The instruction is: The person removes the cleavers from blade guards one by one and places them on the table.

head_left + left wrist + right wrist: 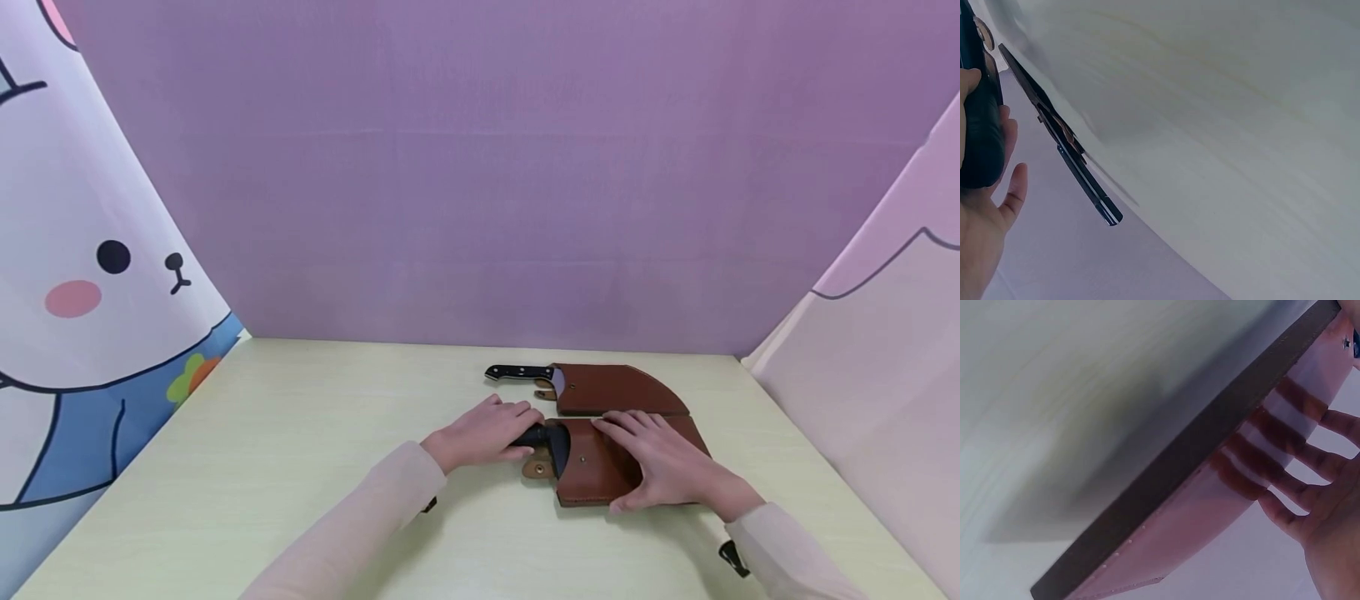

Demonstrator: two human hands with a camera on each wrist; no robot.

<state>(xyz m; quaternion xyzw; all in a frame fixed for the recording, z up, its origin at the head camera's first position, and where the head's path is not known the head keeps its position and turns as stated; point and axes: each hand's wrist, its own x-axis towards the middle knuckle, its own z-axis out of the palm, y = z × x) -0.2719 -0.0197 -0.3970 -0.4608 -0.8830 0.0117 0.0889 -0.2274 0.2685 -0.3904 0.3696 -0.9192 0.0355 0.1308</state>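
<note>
A wide brown leather sheath lies on the table, with a black-handled knife in it, only its dark heel showing at the mouth. My left hand grips this knife's handle, thumb on one side and fingers on the other. Across the sheath's face my right hand rests with spread fingers, its thumb near the front edge. In the right wrist view the fingertips touch the glossy leather. A tan snap strap hangs loose by the mouth. The rest of the blade is hidden.
Just behind lies a second brown sheath with a riveted black knife handle pointing left. A small black end shows beside the left forearm, and another black handle end by the right sleeve. A purple backdrop stands behind the table.
</note>
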